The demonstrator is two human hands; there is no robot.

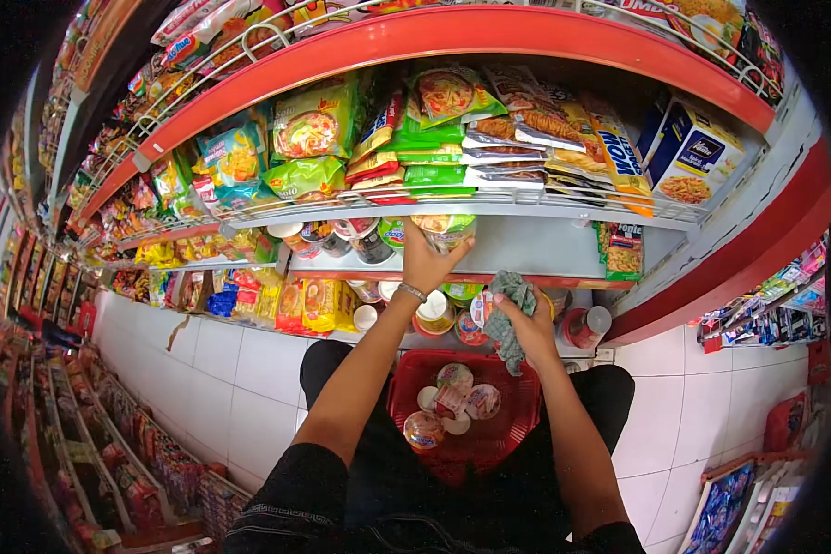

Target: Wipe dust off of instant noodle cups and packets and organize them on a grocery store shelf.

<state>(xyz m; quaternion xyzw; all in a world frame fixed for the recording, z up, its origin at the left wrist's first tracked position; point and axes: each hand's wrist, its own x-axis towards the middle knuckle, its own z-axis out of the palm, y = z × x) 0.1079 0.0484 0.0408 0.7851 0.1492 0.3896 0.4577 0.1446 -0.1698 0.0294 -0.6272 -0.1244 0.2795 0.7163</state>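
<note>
My left hand (431,262) reaches onto the lower shelf, thumb and fingers around an instant noodle cup (455,228) with a green and yellow lid. The upper shelf's edge is just above this hand and some fingers are hidden. Bunched in my right hand (534,331) is a grey-green cloth (507,315), held in front of the bottom row of cups. A red plastic shopping basket (505,440) sits between my legs, with several noodle cups (450,400) lying loose in it.
More noodle cups (372,242) stand left of my left hand. Others (434,311) fill the bottom level, beside yellow noodle packs (327,305). Overhead, a wire-fronted shelf (429,210) carries noodle and pasta packs. A red-and-white pillar (741,228) borders the right side.
</note>
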